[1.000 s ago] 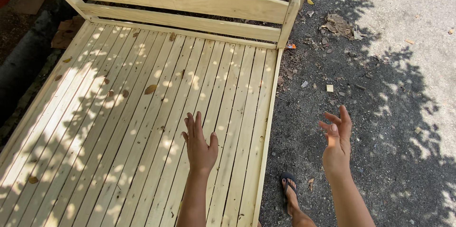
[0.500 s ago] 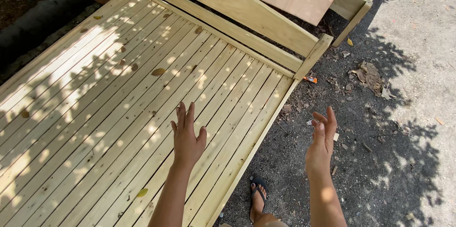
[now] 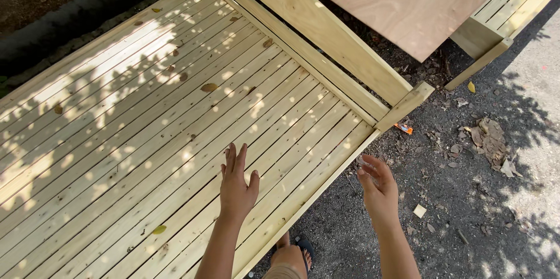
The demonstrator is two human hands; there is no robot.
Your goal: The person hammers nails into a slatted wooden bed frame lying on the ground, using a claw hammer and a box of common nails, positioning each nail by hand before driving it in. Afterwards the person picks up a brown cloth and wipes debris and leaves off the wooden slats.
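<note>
Our left hand (image 3: 236, 188) and right hand (image 3: 379, 188), fingers spread and holding nothing, hover over the pale slatted wooden bed frame (image 3: 146, 133) and its edge.

We see a pale wooden slatted bed frame (image 3: 146, 139) lying flat on the ground, its parallel slats dappled with sunlight and scattered with dry leaves. Its plank headboard (image 3: 326, 39) stands upright at the far end.
</note>
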